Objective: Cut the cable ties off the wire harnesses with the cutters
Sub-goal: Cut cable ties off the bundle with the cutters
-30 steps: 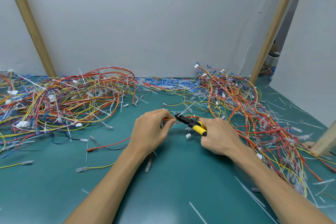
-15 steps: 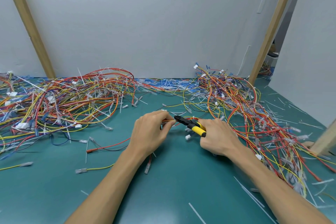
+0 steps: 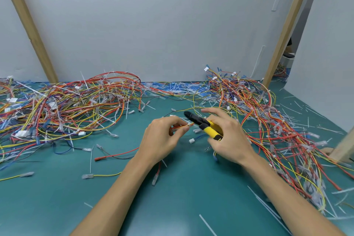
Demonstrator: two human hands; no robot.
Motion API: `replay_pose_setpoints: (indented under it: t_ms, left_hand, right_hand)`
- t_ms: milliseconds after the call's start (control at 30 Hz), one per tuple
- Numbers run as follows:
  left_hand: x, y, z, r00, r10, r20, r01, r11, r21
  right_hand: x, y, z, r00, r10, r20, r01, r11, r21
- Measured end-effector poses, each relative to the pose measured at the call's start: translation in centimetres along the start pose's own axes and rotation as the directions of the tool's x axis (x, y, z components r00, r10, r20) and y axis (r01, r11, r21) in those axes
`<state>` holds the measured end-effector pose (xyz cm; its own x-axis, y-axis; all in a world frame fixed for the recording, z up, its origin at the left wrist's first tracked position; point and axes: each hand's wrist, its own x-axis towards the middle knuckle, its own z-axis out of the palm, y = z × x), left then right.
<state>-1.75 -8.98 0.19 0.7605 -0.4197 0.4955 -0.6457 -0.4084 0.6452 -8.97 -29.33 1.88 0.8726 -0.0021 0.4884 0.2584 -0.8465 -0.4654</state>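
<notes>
Pinched between thumb and fingertips of the left hand (image 3: 162,140) is a thin wire harness (image 3: 179,127) of red and yellow strands, held just above the green table (image 3: 172,188). The cutters (image 3: 207,127) are gripped by their yellow handles in the right hand (image 3: 231,140), forefinger stretched out straight. And a change is seen: half a second ago the black nose was laid against the strands at the left fingertips, and now it is lifted up and clear of them. A snip is judged just made or abandoned; whether the pale cable tie (image 3: 189,124) is severed cannot be told. Tangled piles (image 3: 67,105) are left waiting on both sides.
</notes>
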Motion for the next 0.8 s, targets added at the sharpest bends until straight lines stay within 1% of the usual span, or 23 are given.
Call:
replay_pose_setpoints:
  t_ms: [67, 133, 233, 367, 433, 500, 567, 633, 700, 800]
  left_hand:
    - [0.1, 0.2, 0.0, 1.0, 0.015, 0.02, -0.014, 0.999, -0.038]
    - [0.1, 0.3, -0.1, 0.999, 0.011, 0.033, -0.009, 0.998, -0.067]
    - [0.0, 0.6, 0.1, 0.998, 0.0, 0.064, 0.007, 0.994, -0.114]
    - [0.0, 0.9, 0.1, 0.995, -0.006, 0.099, 0.015, 0.996, -0.088]
    - [0.0, 1.1, -0.4, 0.995, -0.021, 0.098, 0.033, 0.991, -0.127]
    - [0.2, 1.0, -0.9, 0.99, -0.076, 0.117, 0.098, 0.975, -0.202]
    - [0.6, 0.8, -1.6, 0.97, -0.165, 0.177, 0.222, 0.901, -0.373]
    - [0.8, 0.5, -2.2, 0.939, -0.213, 0.27, 0.331, 0.775, -0.538]
    - [0.9, 0.3, -2.5, 0.907, -0.217, 0.361, 0.408, 0.672, -0.618]
    - [1.1, 0.4, -2.6, 0.858, -0.196, 0.474, 0.497, 0.547, -0.674]
  right_hand:
    - [0.0, -0.2, 0.1, 0.996, -0.01, 0.085, 0.01, 1.0, 0.003]
    - [0.0, -0.1, 0.4, 0.992, 0.005, 0.129, -0.007, 1.0, 0.011]
    - [0.1, 0.1, 0.6, 0.994, 0.032, 0.107, -0.036, 0.999, 0.033]
    - [0.2, 0.4, 0.5, 0.996, 0.064, 0.055, -0.066, 0.997, 0.04]
    - [0.3, 0.7, 0.5, 0.994, 0.109, 0.026, -0.11, 0.993, 0.049]
    - [0.5, 0.9, 0.4, 0.985, 0.172, -0.001, -0.172, 0.982, 0.082]
    - [0.7, 0.8, 0.3, 0.971, 0.237, -0.012, -0.232, 0.958, 0.167]
    - [0.9, 0.9, 0.3, 0.947, 0.323, -0.002, -0.31, 0.911, 0.272]
    - [1.0, 1.2, 0.3, 0.909, 0.415, 0.032, -0.396, 0.838, 0.375]
    - [0.9, 1.5, 0.3, 0.877, 0.472, 0.086, -0.451, 0.748, 0.486]
